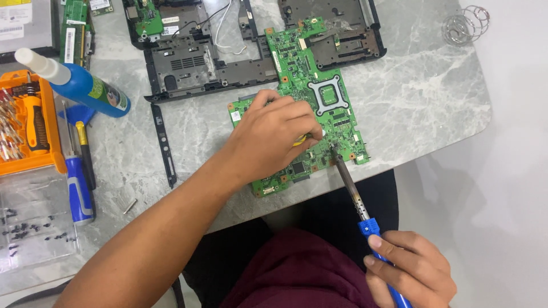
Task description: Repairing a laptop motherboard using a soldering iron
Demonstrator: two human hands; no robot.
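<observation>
A green circuit board [319, 85] lies flat on the grey marble table [422, 108]. My left hand [274, 134] rests on the board's lower left part, fingers curled over something small and yellow that is mostly hidden. My right hand [408, 271] grips the blue handle of a soldering iron [351, 188]. Its dark metal tip touches the board near the lower right edge, just right of my left fingertips.
A black laptop chassis [205, 63] lies behind the board. At the left are a blue bottle [85, 85], an orange tool case [28, 125], blue-handled screwdrivers [79, 182], a black plastic strip [162, 142] and a clear tray of small screws [34, 228]. A wire coil stand [465, 23] sits at the far right.
</observation>
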